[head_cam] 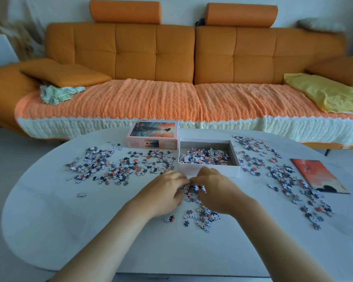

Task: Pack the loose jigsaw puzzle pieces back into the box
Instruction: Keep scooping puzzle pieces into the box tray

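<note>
Cupping puzzle pieces [193,188], left grip [163,192] and right grip [216,190] both curled round them, just beside the box [210,171].

- left hand [163,193] and right hand [215,190] curled around a small heap of puzzle pieces [193,188], right in front of the box [210,172]
- box open and partly filled, lid [153,135] just left of it
- loose pieces on both sides of the white table [86,231], orange sofa [155,55] behind
</note>
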{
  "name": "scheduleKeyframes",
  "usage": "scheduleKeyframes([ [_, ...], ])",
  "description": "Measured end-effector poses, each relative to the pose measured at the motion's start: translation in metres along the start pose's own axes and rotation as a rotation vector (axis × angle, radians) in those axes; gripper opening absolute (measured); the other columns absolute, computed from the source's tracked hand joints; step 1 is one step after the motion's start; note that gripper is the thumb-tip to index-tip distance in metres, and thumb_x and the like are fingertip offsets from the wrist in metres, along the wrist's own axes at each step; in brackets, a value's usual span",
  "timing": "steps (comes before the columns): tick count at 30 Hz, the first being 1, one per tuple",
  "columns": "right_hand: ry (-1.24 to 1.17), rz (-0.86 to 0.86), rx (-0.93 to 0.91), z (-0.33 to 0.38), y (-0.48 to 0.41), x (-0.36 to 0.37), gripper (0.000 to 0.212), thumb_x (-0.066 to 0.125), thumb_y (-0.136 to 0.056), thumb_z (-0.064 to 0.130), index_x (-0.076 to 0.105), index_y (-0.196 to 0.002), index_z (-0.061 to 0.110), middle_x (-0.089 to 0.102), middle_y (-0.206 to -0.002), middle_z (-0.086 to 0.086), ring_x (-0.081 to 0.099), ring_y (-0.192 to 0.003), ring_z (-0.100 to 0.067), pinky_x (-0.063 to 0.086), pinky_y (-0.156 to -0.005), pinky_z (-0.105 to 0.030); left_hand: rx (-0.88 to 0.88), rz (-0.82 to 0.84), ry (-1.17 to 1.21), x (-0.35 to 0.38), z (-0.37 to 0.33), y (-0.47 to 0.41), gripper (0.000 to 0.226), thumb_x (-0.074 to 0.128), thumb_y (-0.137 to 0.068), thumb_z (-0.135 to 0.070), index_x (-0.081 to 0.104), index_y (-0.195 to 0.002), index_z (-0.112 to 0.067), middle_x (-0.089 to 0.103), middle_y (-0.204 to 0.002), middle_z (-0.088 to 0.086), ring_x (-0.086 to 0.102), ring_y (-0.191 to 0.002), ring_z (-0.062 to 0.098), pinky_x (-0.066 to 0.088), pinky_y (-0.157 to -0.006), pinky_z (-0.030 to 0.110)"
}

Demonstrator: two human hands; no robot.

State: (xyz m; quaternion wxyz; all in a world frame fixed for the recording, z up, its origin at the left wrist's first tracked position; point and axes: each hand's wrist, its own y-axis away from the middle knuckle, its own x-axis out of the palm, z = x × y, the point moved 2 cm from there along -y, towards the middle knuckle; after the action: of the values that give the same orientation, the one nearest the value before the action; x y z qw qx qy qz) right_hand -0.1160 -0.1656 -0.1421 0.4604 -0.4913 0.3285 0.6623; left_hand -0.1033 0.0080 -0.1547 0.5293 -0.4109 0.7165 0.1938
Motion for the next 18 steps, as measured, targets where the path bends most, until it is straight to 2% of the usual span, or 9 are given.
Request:
scheduleKeyframes([
  [4,-0.09,-0.012,0.02,0.002,0.006,-0.005,0.038,0.053,-0.088,0.014,0.066,-0.121,0.027,0.053,-0.106,0.007,0.056,-0.099,-0.016,0.048,-0.085,-0.03,-0.057,0.024,0.117,-0.005,-0.001,0.007,0.034,0.054,-0.096,-0.025,0.057,-0.129,-0.031,0.052,-0.126,-0.017,0.041,-0.12,0.0,0.038,-0.106,0.033],
  [6,-0.097,-0.009,0.058,-0.003,0.012,-0.01,0.037,0.057,-0.088,0.026,0.061,-0.125,0.028,0.053,-0.111,0.007,0.056,-0.1,-0.014,0.048,-0.088,-0.029,-0.083,0.031,0.127,-0.013,0.001,0.013,0.04,0.059,-0.093,-0.035,0.052,-0.133,-0.035,0.046,-0.134,-0.019,0.038,-0.126,-0.001,0.036,-0.109,0.034],
  [8,-0.08,0.064,0.117,-0.01,0.019,-0.014,0.058,0.061,-0.083,0.052,0.05,-0.136,0.031,0.048,-0.122,0.008,0.053,-0.11,-0.014,0.047,-0.094,-0.031,-0.125,0.119,0.056,-0.019,0.005,0.021,0.067,0.065,-0.084,-0.053,0.039,-0.143,-0.035,0.033,-0.143,-0.02,0.027,-0.134,0.001,0.031,-0.112,0.033],
  [10,-0.06,0.197,0.169,-0.012,0.026,-0.016,0.095,0.065,-0.067,0.074,0.034,-0.146,0.033,0.038,-0.132,0.008,0.045,-0.119,-0.014,0.043,-0.102,-0.037,-0.195,0.259,-0.065,-0.02,0.009,0.029,0.101,0.066,-0.069,-0.072,0.022,-0.151,-0.033,0.019,-0.146,-0.018,0.018,-0.137,0.006,0.03,-0.113,0.036],
  [12,-0.012,0.271,0.162,-0.006,0.03,-0.013,0.113,0.067,-0.056,0.082,0.025,-0.149,0.034,0.032,-0.134,0.008,0.04,-0.122,-0.015,0.041,-0.105,-0.038,-0.222,0.321,-0.121,-0.017,0.009,0.033,0.111,0.067,-0.063,-0.077,0.017,-0.152,-0.033,0.016,-0.143,-0.017,0.017,-0.137,0.01,0.029,-0.112,0.036],
  [13,-0.008,0.265,0.158,-0.003,0.029,-0.01,0.112,0.068,-0.056,0.081,0.027,-0.149,0.034,0.032,-0.132,0.007,0.04,-0.121,-0.015,0.041,-0.104,-0.038,-0.217,0.31,-0.089,-0.015,0.008,0.033,0.108,0.068,-0.065,-0.074,0.019,-0.152,-0.032,0.018,-0.139,-0.017,0.018,-0.135,0.009,0.03,-0.111,0.034],
  [15,-0.052,0.204,0.165,0.002,0.025,-0.006,0.098,0.072,-0.063,0.072,0.037,-0.144,0.031,0.035,-0.126,0.006,0.044,-0.114,-0.017,0.043,-0.099,-0.035,-0.196,0.273,0.02,-0.013,0.003,0.031,0.097,0.07,-0.071,-0.066,0.027,-0.151,-0.031,0.024,-0.132,-0.017,0.024,-0.13,0.004,0.032,-0.109,0.03],
  [18,-0.085,0.152,0.197,0.004,0.019,-0.006,0.079,0.072,-0.073,0.061,0.045,-0.14,0.029,0.039,-0.123,0.005,0.05,-0.109,-0.018,0.045,-0.094,-0.033,-0.19,0.251,0.083,-0.012,-0.001,0.026,0.087,0.07,-0.078,-0.057,0.031,-0.15,-0.029,0.028,-0.133,-0.015,0.028,-0.126,0.003,0.033,-0.105,0.026],
])
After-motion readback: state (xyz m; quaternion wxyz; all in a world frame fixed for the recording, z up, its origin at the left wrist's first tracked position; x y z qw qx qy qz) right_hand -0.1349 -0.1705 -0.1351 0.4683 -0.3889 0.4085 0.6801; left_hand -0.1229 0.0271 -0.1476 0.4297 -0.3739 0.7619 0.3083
